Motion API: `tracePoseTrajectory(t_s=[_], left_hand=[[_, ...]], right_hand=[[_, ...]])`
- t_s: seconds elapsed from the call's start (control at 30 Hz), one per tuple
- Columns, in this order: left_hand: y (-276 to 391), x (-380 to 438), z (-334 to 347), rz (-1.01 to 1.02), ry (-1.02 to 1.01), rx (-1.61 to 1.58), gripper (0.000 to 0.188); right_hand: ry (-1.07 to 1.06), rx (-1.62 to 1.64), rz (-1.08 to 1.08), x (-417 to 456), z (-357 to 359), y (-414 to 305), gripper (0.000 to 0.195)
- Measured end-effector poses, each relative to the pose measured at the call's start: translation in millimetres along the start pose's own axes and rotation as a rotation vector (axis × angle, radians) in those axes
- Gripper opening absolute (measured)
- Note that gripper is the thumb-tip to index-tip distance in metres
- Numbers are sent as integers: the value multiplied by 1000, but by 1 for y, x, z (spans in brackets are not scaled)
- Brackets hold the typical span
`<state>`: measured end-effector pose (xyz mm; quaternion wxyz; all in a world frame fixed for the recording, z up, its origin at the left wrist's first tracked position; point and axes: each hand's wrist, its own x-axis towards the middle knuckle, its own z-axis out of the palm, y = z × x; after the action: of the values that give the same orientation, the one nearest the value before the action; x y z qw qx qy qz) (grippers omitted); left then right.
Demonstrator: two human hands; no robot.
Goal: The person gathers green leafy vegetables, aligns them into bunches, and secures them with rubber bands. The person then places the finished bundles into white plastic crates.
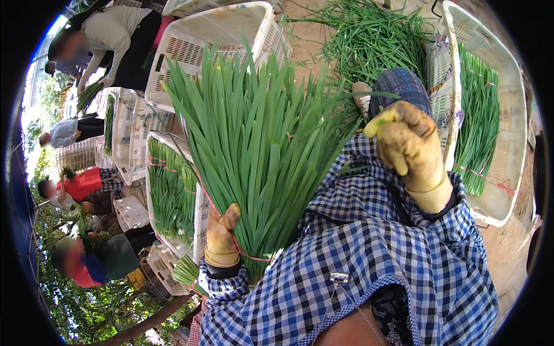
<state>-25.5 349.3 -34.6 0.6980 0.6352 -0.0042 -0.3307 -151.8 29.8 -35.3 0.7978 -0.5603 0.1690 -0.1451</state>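
A large bundle of flat green leaves, likely garlic chives (264, 151), fans out in front of my chest, with a pink tie around its lower end. My left hand (223, 235), in a stained yellow glove, grips the bundle's lower left side, thumb on the leaves and a pink strand beside it. To the bundle's right my right hand (404, 142), also gloved, is raised over my lap with curled fingers. A green leaf piece shows at its fingertips, and a long leaf passes just above them.
A white plastic crate (510, 129) of tied green bundles stands at the right, another crate (199, 216) of bundles at the left. A crate (216, 26) sits behind the bundle. Loose leaves (376, 39) lie heaped on the ground ahead. Several people work at the far left among stacked crates.
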Motion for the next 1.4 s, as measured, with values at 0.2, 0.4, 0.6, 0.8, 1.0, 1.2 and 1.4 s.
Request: tracePoseTrajectory(t_s=[0.2, 0.4, 0.6, 0.8, 1.0, 1.2, 1.4], left_hand=[[3, 0, 7, 29, 36, -9, 37], [11, 0, 27, 0, 149, 98, 24], [6, -9, 1, 92, 137, 102, 22], [3, -11, 2, 103, 137, 114, 37], [5, -9, 3, 125, 49, 172, 42], [8, -20, 17, 168, 185, 39, 9], [5, -19, 3, 160, 128, -48, 27]], right_hand=[[-271, -459, 0, 15, 6, -22, 22], [-391, -1163, -356, 35, 19, 4, 29], [-308, -130, 53, 11, -34, 25, 22], [-238, -646, -183, 16, -16, -8, 28], [-198, -804, -408, 31, 21, -21, 27], [-415, -1022, -293, -5, -8, 34, 10], [27, -403, 20, -4, -25, 43, 23]])
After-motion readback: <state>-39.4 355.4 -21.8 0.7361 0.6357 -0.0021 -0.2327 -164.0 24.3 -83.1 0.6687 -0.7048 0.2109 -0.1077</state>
